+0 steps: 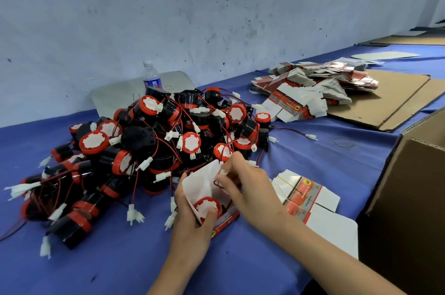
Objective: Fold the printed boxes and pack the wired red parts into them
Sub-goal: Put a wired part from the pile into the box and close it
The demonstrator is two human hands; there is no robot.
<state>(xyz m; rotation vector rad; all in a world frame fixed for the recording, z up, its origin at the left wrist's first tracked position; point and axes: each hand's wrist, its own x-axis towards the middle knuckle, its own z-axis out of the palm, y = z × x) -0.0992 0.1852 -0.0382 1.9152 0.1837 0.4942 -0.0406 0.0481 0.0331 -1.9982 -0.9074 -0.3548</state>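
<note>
Left hand [192, 220] grips the open printed box [204, 181] near the bench's front edge, thumb steadying the red part [207, 205] inside it. Right hand [243, 181] pinches its wire [217, 184] — seemingly to tuck it in.

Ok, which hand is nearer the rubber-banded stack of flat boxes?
Right. The right hand sits just left of the banded stack, pinching a wire over the open box; the left hand grips that box, farther left.
</note>
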